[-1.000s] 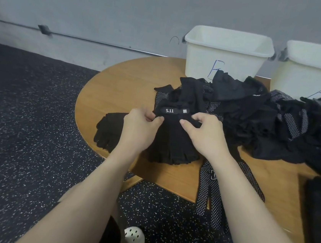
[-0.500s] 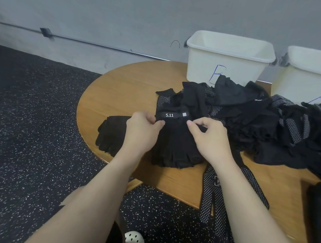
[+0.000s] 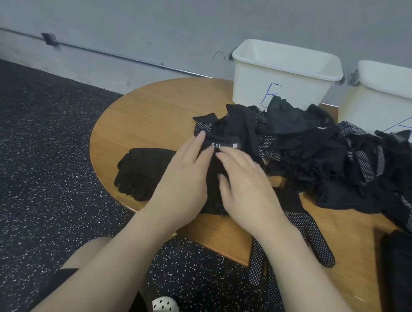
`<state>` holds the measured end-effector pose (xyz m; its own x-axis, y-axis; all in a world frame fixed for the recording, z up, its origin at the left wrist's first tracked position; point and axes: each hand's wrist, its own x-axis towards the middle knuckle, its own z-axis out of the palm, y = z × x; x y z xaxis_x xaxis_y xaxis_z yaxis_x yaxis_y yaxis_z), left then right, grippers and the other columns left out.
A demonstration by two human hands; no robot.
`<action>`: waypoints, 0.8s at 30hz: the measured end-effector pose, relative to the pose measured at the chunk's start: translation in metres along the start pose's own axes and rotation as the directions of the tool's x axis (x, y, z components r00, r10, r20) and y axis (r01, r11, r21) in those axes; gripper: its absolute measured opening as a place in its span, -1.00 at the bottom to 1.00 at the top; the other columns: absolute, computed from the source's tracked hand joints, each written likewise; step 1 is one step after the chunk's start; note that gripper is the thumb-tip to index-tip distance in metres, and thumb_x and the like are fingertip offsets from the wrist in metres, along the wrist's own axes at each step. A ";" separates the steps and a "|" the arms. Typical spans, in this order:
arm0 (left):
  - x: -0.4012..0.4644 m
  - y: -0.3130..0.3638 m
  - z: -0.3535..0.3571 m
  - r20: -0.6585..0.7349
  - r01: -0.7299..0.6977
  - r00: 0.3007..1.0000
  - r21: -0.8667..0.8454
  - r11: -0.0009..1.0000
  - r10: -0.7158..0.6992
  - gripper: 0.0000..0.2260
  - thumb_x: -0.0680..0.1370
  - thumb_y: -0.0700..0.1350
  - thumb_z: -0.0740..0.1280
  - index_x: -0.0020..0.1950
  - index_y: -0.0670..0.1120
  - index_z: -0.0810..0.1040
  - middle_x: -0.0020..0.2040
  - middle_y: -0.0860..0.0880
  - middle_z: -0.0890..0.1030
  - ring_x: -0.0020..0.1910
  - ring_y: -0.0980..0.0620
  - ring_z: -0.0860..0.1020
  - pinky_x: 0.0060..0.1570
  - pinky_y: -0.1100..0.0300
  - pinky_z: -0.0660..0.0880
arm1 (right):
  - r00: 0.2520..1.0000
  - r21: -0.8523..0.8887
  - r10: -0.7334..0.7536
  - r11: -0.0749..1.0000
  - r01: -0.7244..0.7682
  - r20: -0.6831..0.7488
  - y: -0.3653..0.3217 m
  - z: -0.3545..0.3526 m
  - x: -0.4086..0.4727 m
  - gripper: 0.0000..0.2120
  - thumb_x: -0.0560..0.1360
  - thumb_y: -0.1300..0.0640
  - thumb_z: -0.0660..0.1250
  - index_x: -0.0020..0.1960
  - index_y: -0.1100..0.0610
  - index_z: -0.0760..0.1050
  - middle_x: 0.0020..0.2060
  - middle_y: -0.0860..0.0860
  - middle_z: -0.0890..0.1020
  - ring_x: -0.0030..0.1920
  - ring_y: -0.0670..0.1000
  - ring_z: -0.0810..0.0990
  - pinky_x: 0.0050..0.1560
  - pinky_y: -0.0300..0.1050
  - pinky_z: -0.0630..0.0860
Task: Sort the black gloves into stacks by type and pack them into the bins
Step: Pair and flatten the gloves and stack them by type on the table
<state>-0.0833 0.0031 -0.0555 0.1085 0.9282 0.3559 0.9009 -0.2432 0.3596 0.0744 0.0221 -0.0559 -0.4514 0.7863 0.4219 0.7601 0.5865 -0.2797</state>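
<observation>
A small stack of black fingerless gloves [image 3: 213,182] with a "5.11" label lies near the table's front edge. My left hand [image 3: 185,174] and my right hand [image 3: 245,186] both lie flat on it with straight fingers, pressing it down. Left of it sits a stack of black full-finger gloves [image 3: 141,171]. A loose heap of black gloves [image 3: 327,159], some with white dots, spreads across the table behind and to the right. Two white bins stand at the back: bin B [image 3: 285,80] and bin A [image 3: 398,100].
The round wooden table [image 3: 148,113] ends close to my hands, with dark speckled floor [image 3: 32,161] beyond. Dotted gloves [image 3: 319,235] hang over the front edge. Another dark stack [image 3: 406,281] lies at the right edge. A grey wall stands behind the bins.
Both hands let go of the labelled glove's cuff and flattened onto the fingerless stack, sliding forward over it. The camera view shifted slightly.
</observation>
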 end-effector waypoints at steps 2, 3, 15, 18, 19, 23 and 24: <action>-0.001 0.003 0.004 0.094 -0.039 0.995 0.141 0.989 0.026 -0.49 0.69 -0.25 0.09 0.66 -0.20 0.13 0.70 -0.15 -0.03 0.68 -0.15 -0.08 0.65 -0.05 -0.09 | 0.993 0.025 0.028 0.999 -0.031 0.115 0.005 0.006 -0.002 -0.52 0.68 0.15 0.21 0.58 0.16 0.28 0.58 0.02 0.31 0.59 -0.02 0.20 0.57 -0.16 0.06; -0.001 0.003 0.006 0.145 -0.046 0.989 0.180 0.982 0.020 -0.48 0.71 -0.21 0.04 0.68 -0.18 0.04 0.70 -0.13 -0.10 0.68 -0.11 -0.16 0.64 -0.04 -0.17 | 0.986 0.028 0.035 0.999 -0.040 0.162 0.009 0.009 -0.002 -0.49 0.71 0.12 0.15 0.63 0.14 0.17 0.63 0.00 0.20 0.63 -0.05 0.09 0.59 -0.20 -0.05; 0.000 0.004 0.003 0.390 -0.048 0.916 0.330 0.943 -0.090 -0.45 0.76 0.00 -0.12 0.67 -0.17 -0.27 0.67 -0.14 -0.28 0.66 -0.08 -0.25 0.63 -0.07 -0.24 | 0.908 -0.052 0.204 0.979 -0.199 0.366 0.016 0.010 -0.010 -0.36 0.71 -0.09 -0.04 0.68 0.05 -0.23 0.65 -0.07 -0.22 0.64 -0.11 -0.20 0.64 -0.08 -0.13; -0.003 0.005 0.001 0.375 -0.033 0.923 0.292 0.956 -0.083 -0.46 0.76 0.00 -0.12 0.67 -0.15 -0.25 0.68 -0.12 -0.28 0.66 -0.07 -0.26 0.63 -0.05 -0.25 | 0.908 -0.023 0.205 0.977 -0.211 0.365 0.015 0.009 -0.010 -0.36 0.71 -0.12 -0.04 0.68 0.03 -0.21 0.65 -0.09 -0.22 0.63 -0.13 -0.20 0.64 -0.10 -0.15; -0.003 0.006 0.001 0.365 -0.024 0.927 0.274 0.961 -0.082 -0.47 0.77 -0.01 -0.12 0.68 -0.14 -0.23 0.68 -0.12 -0.28 0.66 -0.06 -0.27 0.63 -0.04 -0.26 | 0.908 -0.004 0.201 0.977 -0.214 0.368 0.016 0.007 -0.010 -0.36 0.72 -0.14 -0.03 0.68 0.02 -0.20 0.65 -0.10 -0.21 0.63 -0.14 -0.20 0.64 -0.10 -0.15; -0.004 0.007 -0.001 0.287 -0.019 0.957 0.218 0.976 -0.045 -0.51 0.77 -0.01 -0.08 0.70 -0.05 -0.09 0.69 -0.11 -0.22 0.67 -0.05 -0.24 0.59 0.01 -0.29 | 0.931 0.138 0.199 0.958 -0.251 0.307 0.015 -0.009 -0.012 -0.40 0.71 -0.16 0.07 0.68 0.02 0.04 0.65 -0.16 0.00 0.62 -0.19 -0.06 0.53 -0.29 -0.11; -0.004 0.007 -0.002 0.261 -0.015 0.965 0.186 0.982 -0.035 -0.51 0.77 0.00 -0.07 0.70 -0.03 -0.04 0.70 -0.10 -0.18 0.67 -0.04 -0.23 0.59 0.03 -0.30 | 0.950 0.161 0.210 0.955 -0.251 0.231 0.014 -0.015 -0.011 -0.43 0.71 -0.14 0.11 0.65 0.03 0.14 0.64 -0.16 0.11 0.61 -0.20 0.01 0.51 -0.31 -0.05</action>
<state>-0.0780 -0.0034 -0.0528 0.1832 0.9774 0.1057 0.9616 -0.2005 0.1875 0.0967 0.0188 -0.0513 -0.3767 0.9152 0.1428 0.7634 0.3941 -0.5118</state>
